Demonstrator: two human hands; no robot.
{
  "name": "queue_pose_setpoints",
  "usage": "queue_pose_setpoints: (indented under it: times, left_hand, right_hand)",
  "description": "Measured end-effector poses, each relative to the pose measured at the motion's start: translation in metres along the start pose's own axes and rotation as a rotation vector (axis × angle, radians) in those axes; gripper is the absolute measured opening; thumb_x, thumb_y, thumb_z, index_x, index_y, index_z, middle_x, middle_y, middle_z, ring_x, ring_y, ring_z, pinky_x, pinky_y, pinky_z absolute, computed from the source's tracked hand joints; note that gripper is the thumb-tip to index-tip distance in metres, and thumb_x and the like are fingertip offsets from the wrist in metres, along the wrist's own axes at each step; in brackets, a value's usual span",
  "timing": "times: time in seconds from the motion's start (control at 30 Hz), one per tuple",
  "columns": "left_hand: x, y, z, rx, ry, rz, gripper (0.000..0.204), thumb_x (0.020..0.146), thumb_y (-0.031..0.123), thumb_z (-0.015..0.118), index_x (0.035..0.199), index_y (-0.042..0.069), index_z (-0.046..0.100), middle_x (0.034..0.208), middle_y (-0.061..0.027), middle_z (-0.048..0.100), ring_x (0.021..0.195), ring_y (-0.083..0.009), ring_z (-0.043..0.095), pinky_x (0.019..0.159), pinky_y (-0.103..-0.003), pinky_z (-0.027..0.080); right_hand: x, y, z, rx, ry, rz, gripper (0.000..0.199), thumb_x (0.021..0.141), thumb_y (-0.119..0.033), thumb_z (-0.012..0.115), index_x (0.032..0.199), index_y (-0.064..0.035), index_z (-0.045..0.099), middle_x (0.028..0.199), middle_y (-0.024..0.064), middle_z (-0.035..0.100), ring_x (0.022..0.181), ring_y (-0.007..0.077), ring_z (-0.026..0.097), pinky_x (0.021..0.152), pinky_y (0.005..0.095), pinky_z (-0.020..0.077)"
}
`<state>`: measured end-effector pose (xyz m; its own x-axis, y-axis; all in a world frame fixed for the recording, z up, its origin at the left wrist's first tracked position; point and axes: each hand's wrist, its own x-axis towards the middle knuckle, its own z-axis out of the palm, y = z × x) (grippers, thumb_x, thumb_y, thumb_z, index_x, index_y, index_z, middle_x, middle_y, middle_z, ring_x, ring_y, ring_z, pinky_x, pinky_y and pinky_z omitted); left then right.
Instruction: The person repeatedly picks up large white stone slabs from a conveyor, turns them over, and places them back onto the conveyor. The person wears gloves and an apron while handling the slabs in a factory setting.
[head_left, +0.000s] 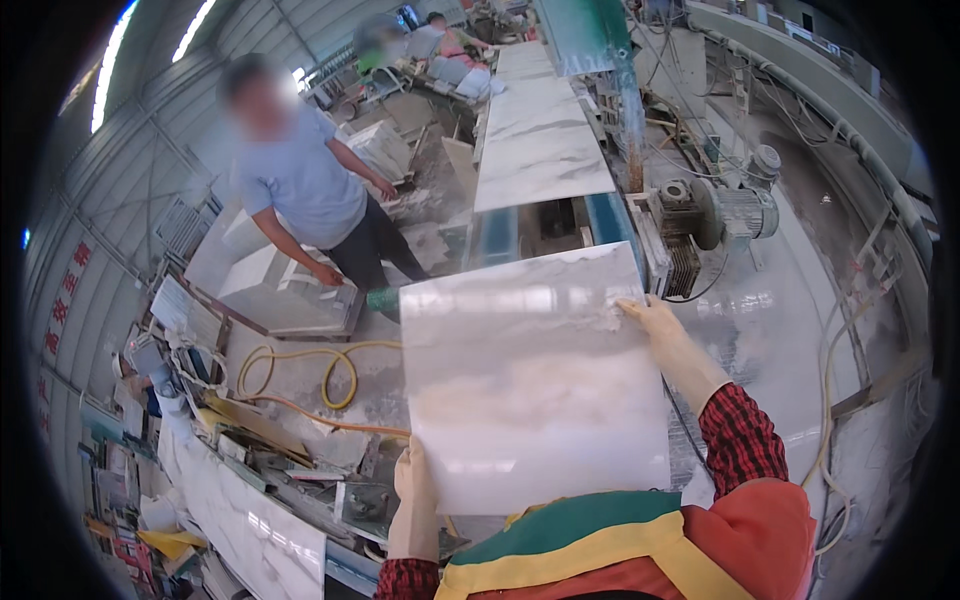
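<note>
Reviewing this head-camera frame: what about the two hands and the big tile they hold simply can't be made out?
- Left hand: its fingers curl behind the marble tile, so the grip is hidden.
- Right hand: the fingertips blend into the tile's far edge.
- Tile underside: faces away from the camera.
- Tile's near edge: partly covered by the striped apron.
- Conveyor surface below the tile: blocked by the tile.
</note>
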<state>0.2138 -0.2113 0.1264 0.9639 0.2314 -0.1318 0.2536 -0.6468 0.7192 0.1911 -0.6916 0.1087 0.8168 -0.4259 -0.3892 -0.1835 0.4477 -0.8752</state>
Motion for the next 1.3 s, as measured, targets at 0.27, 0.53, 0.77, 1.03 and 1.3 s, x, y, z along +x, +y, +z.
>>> queue_pose_setpoints:
  times: [0.27, 0.53, 0.77, 1.03, 1.3]
  left_hand:
    - [0.094, 0.027, 0.075, 0.196, -0.189, 0.076, 0.068, 0.106, 0.055, 0.039, 0.124, -0.003, 0.07, 0.113, -0.0251, 0.073, 0.107, -0.0374, 0.068, 0.097, -0.045, 0.049]
    - [0.19, 0.101, 0.127, 0.075, -0.378, 0.033, 0.062, 0.105, 0.051, 0.04, 0.121, -0.001, 0.071, 0.108, -0.0258, 0.074, 0.107, -0.0408, 0.07, 0.092, -0.048, 0.05]
    - [0.244, 0.104, 0.139, 0.145, -0.47, 0.067, 0.06, 0.105, 0.048, 0.038, 0.12, -0.001, 0.069, 0.115, -0.0275, 0.071, 0.112, -0.0466, 0.065, 0.096, -0.05, 0.048]
    - [0.276, 0.124, 0.158, 0.099, -0.522, 0.036, 0.06, 0.105, 0.05, 0.036, 0.115, 0.001, 0.069, 0.114, -0.0274, 0.071, 0.113, -0.046, 0.065, 0.097, -0.051, 0.048]
    - [0.292, 0.135, 0.188, 0.009, -0.479, 0.047, 0.058, 0.106, 0.05, 0.037, 0.11, 0.002, 0.069, 0.112, -0.027, 0.071, 0.111, -0.0473, 0.065, 0.095, -0.052, 0.048]
  right_hand:
    - [0.116, 0.036, -0.043, 0.065, 0.243, 0.107, 0.035, 0.092, -0.027, 0.08, 0.117, -0.0034, 0.069, 0.111, 0.0123, 0.073, 0.105, 0.0277, 0.069, 0.087, 0.0443, 0.0569]
    - [0.205, 0.048, -0.085, -0.56, 0.318, -0.026, 0.049, 0.093, 0.001, 0.066, 0.141, -0.0069, 0.061, 0.12, 0.0212, 0.069, 0.114, 0.0372, 0.067, 0.1, 0.0425, 0.0517]
    - [0.146, -0.017, -0.007, -0.914, 0.146, -0.206, 0.049, 0.099, 0.007, 0.053, 0.145, -0.0065, 0.059, 0.128, 0.0248, 0.065, 0.121, 0.0384, 0.063, 0.106, 0.0416, 0.0484]
    - [0.134, -0.006, -0.015, -0.405, 0.107, -0.026, 0.042, 0.11, -0.025, 0.051, 0.141, 0.0033, 0.059, 0.136, 0.0167, 0.067, 0.121, 0.0263, 0.066, 0.106, 0.0398, 0.0525]
    - [0.076, 0.068, -0.059, -0.643, 0.162, 0.096, 0.064, 0.103, -0.034, 0.067, 0.144, 0.0105, 0.048, 0.134, 0.0203, 0.065, 0.117, 0.0293, 0.066, 0.099, 0.0397, 0.0562]
